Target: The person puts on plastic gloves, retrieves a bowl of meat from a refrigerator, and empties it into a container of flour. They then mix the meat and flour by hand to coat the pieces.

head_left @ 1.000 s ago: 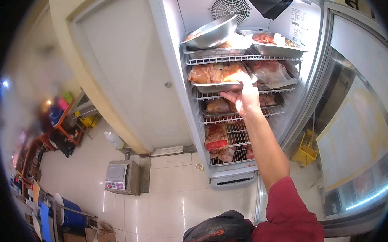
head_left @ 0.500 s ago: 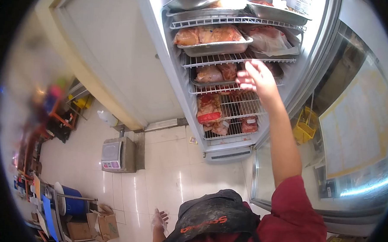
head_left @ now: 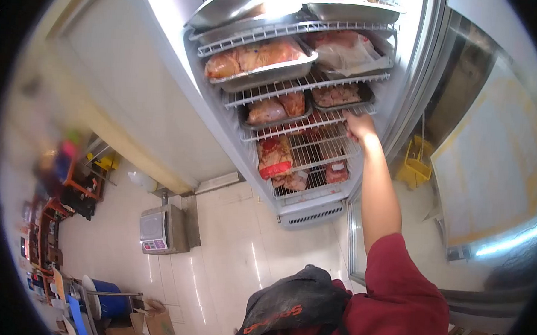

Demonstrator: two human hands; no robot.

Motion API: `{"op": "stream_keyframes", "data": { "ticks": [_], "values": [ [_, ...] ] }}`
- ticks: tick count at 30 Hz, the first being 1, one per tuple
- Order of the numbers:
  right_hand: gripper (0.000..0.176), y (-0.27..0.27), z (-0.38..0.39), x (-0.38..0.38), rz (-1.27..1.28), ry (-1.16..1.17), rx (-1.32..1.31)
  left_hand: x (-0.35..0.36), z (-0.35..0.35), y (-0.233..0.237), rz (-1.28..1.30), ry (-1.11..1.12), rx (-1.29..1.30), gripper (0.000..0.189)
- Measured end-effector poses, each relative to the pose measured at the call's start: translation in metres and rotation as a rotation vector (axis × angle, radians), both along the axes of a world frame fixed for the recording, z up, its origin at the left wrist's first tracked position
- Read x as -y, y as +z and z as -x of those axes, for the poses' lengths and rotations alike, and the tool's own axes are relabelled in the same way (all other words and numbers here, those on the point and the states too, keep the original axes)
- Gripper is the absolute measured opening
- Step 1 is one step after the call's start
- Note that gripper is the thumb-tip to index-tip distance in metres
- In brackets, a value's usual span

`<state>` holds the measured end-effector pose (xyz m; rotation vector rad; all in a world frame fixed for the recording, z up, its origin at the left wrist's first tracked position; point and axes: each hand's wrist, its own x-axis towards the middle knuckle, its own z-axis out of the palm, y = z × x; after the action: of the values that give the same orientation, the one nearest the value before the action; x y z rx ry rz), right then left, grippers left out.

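White wire shelf (head_left: 294,125) in the upper centre of the frame, slanting up to the right inside an open fridge. It carries a left tray (head_left: 244,115) and a right tray (head_left: 369,95), shallow, dark, side by side, both holding raw meat.

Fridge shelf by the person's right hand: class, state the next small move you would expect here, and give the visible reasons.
Probably curl the right hand around the front edge of the wire shelf to get a firm hold. The hand is at the shelf's right end, just below the dark tray of meat. It is not clear whether the fingers already grip.
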<state>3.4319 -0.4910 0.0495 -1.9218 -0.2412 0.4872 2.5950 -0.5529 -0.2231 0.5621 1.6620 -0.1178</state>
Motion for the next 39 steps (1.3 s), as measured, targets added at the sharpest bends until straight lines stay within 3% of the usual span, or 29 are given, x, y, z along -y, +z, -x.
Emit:
{"op": "stream_keyframes", "data": {
  "ticks": [3, 5, 6, 7, 8, 9, 10, 13, 14, 17, 19, 22, 26, 29, 34, 36, 39],
  "values": [
    [0.034, 0.035, 0.025, 0.009, -0.316, -0.066, 0.268, -0.008, -0.011, 0.005, -0.023, 0.035, 0.007, 0.082],
    [0.023, 0.072, 0.056, -0.002, -0.825, -0.403, 0.64, -0.013, -0.018, 0.007, -0.04, 0.044, 0.015, 0.082],
    [0.015, 0.095, 0.071, 0.002, -0.748, -0.478, 0.83, -0.016, -0.021, 0.007, -0.049, 0.048, 0.02, 0.082],
    [0.016, 0.126, 0.096, 0.003, -0.752, -0.485, 0.955, -0.017, -0.024, 0.008, -0.056, 0.054, 0.028, 0.082],
    [0.016, 0.154, 0.122, -0.002, -0.918, -0.371, 0.883, -0.019, -0.026, 0.009, -0.061, 0.062, 0.032, 0.082],
    [0.018, 0.174, 0.136, -0.005, -0.99, -0.127, 0.807, -0.019, -0.028, 0.009, -0.068, 0.065, 0.037, 0.082],
    [0.029, 0.197, 0.144, -0.019, -0.976, -0.02, 0.968, -0.02, -0.031, 0.01, -0.077, 0.066, 0.047, 0.081],
    [0.065, 0.277, 0.177, -0.039, -0.448, -0.086, 1.594, -0.021, -0.034, 0.011, -0.102, 0.066, 0.072, 0.081],
    [0.073, 0.293, 0.175, -0.051, -0.336, 0.035, 1.621, -0.021, -0.034, 0.012, -0.114, 0.06, 0.085, 0.081],
    [0.057, 0.325, 0.147, -0.101, -0.123, 0.145, 1.755, -0.028, -0.038, 0.014, -0.174, 0.025, 0.146, 0.08],
    [0.045, 0.345, 0.138, -0.101, -0.192, 0.457, 1.666, -0.042, -0.054, 0.021, -0.233, 0.06, 0.23, 0.08],
    [0.04, 0.336, 0.134, -0.096, -0.344, 0.401, 1.804, -0.089, -0.096, 0.043, -0.319, 0.255, 0.47, 0.078],
    [0.038, 0.322, 0.143, -0.077, -0.312, 0.214, 2.035, -0.154, -0.163, 0.123, -0.56, 0.095, 0.69, 0.073],
    [0.039, 0.306, 0.167, -0.041, -0.342, 0.282, 1.803, -0.19, -0.216, 0.211, -0.669, -0.089, 0.888, 0.07],
    [0.038, 0.242, 0.269, 0.032, -0.398, 0.225, 1.771, -0.191, -0.292, 0.355, -0.731, -0.34, 1.354, 0.078],
    [0.035, 0.206, 0.314, 0.061, -0.347, 0.262, 1.707, -0.175, -0.304, 0.391, -0.579, -0.342, 1.541, 0.083],
    [0.028, 0.148, 0.379, 0.093, -0.233, 0.406, 1.682, -0.159, -0.301, 0.402, -0.112, -0.261, 1.65, 0.092]
  ]
}}
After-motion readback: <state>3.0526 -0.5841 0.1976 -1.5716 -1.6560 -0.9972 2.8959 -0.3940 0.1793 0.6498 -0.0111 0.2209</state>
